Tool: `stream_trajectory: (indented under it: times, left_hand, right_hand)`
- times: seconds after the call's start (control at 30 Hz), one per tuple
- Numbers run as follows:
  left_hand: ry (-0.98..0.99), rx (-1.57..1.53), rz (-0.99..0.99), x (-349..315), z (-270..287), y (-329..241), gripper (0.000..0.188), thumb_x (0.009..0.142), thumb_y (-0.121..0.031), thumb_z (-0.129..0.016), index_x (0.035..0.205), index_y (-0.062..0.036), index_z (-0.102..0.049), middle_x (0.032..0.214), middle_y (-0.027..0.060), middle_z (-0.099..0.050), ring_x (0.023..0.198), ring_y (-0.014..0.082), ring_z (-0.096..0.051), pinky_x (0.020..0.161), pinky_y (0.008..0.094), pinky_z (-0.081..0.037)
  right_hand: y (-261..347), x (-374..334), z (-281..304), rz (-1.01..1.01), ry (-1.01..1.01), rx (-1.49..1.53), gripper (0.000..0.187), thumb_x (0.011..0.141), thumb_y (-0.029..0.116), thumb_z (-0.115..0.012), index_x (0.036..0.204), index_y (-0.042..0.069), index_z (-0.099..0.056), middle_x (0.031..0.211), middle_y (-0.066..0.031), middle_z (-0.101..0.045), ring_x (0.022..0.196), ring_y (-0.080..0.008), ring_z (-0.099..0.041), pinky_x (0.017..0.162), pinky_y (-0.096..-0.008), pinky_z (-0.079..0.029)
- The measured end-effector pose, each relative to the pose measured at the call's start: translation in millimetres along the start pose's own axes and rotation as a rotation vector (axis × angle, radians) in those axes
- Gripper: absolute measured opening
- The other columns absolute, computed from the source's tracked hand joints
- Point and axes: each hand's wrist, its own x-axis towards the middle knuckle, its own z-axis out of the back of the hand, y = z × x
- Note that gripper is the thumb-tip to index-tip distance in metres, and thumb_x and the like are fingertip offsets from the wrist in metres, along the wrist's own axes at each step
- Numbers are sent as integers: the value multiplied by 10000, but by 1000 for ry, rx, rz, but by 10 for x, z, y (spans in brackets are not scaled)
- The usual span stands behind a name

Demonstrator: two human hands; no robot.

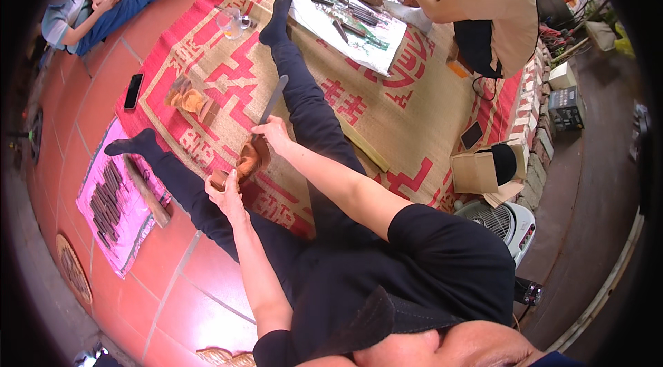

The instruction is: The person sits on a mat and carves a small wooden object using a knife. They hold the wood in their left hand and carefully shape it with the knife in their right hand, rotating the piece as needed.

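On the red-and-tan woven mat (387, 118) between the person's outstretched legs, the left hand (224, 194) grips a reddish-brown wooden carving (245, 160), while the right hand (273, 133) closes around a long chisel (272, 101) set against it. Nearby, a glass mug (231, 22) holds amber liquid. 1 open cardboard box (483, 170) sits at the mat's right edge. A pink cloth (110, 211) carries dark tools (105, 198).

A: Your left hand (226, 194) covers much of the wooden piece (247, 158); its carved form stays unclear to you.

B: The tools on the pink cloth (110, 209) are too small to identify.
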Motion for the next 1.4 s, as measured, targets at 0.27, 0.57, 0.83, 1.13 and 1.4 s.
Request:
stream_trajectory:
  times: [0.27,0.57,0.83,1.13,1.4]
  left_hand:
    - [45,-46,-3,-39,-71,-57,776,750,-410,-766,1363,-138,-374,1257,97,-384,963,202,-566,640,305,-496]
    - [17,-76,-18,-72,-54,17,760,754,-405,-764,1349,-134,-379,1265,98,-366,972,209,-554,658,304,-491]
    - [-36,36,-193,-89,-164,314,766,757,-316,-790,1354,-94,-366,1267,127,-350,1045,230,-506,726,328,-503]
    - [-44,50,-223,-267,-187,178,756,768,-274,-786,1356,-64,-360,1292,175,-331,1138,265,-442,941,356,-435]
    - [-67,48,-229,-345,-190,97,797,707,-302,-817,1338,-70,-389,1284,219,-394,1192,360,-425,987,438,-391]
  right_hand:
    - [-147,167,58,117,191,-91,140,731,51,-690,866,26,-662,782,-50,-658,718,-155,-614,645,-312,-488]
    - [-18,56,118,-44,82,73,150,742,69,-713,849,53,-609,772,-42,-648,690,-160,-605,618,-314,-478]
    - [-3,47,77,-29,-32,134,187,701,33,-730,849,14,-616,760,-63,-635,685,-186,-612,629,-309,-480]
    - [-141,123,136,69,173,1,162,724,53,-722,841,37,-611,780,-55,-645,716,-169,-617,655,-307,-483]
    - [-107,-72,274,32,192,50,122,726,58,-728,822,38,-655,770,-28,-648,683,-150,-596,662,-276,-458]
